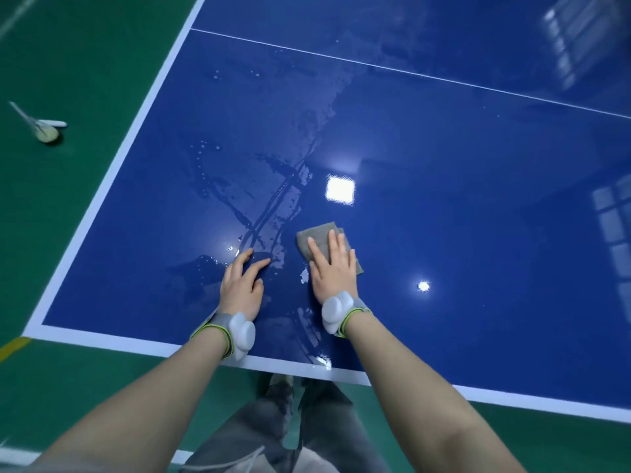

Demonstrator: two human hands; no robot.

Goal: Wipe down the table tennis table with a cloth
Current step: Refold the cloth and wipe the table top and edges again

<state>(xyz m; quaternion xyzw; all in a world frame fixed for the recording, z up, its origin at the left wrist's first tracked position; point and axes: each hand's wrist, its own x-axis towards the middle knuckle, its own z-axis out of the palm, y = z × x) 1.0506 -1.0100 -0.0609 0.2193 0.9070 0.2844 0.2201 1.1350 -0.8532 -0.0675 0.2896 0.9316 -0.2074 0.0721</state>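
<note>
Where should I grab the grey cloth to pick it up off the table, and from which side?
Probably the far edge of the grey cloth, coming from above. It lies flat on the table with the right hand pressed open over its near part, so only the far corners are exposed to pinch.

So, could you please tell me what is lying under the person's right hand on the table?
A grey cloth lies flat under the right hand, whose straight fingers press it onto the blue table. Its edges show around the hand; the part beneath the palm is hidden.
</note>
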